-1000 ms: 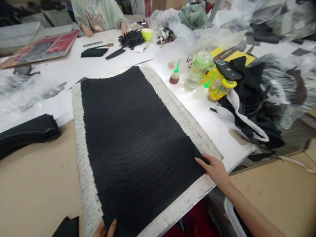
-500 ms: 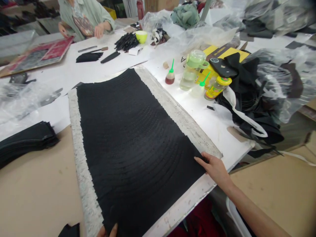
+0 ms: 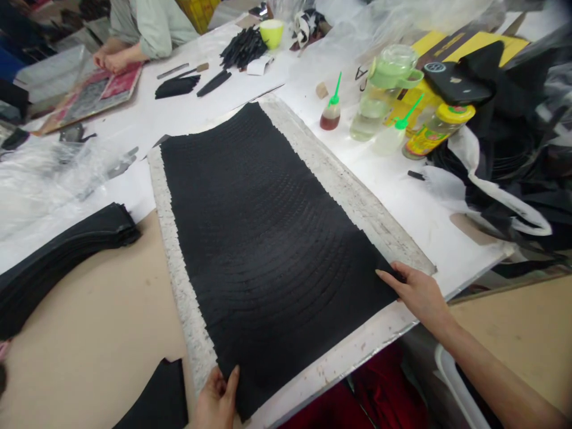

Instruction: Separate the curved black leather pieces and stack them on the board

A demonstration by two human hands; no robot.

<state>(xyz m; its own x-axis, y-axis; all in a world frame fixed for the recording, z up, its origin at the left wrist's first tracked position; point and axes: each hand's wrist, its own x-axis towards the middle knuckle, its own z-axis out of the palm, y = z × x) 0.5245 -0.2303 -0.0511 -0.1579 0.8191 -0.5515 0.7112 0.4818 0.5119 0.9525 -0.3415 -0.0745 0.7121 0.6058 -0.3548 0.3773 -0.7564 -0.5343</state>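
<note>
A large black sheet [image 3: 272,238], its surface marked with curved rows of fine ridges and its side edges jagged, lies over a pale speckled board [image 3: 357,202]. I cannot tell if it is fabric or leather. At the sheet's near left corner, my left hand [image 3: 217,396] pinches the edge between thumb and fingers. My right hand [image 3: 417,292] grips the near right corner, thumb on top and fingers partly under the edge. Both hands are closed on the same sheet.
Black curved pieces [image 3: 67,256] are stacked at left on brown card [image 3: 102,316]. Right of the board stand a small dropper bottle [image 3: 330,116], a green-lidded jug [image 3: 379,89], a yellow-labelled jar [image 3: 438,131] and a phone [image 3: 460,80]. A co-worker's hands [image 3: 111,59] rest over a red-grey board.
My view has shifted, so the sheet sits further right and more of my left hand shows. The co-worker's hands have come together over the red-grey board. My grip looks the same.
</note>
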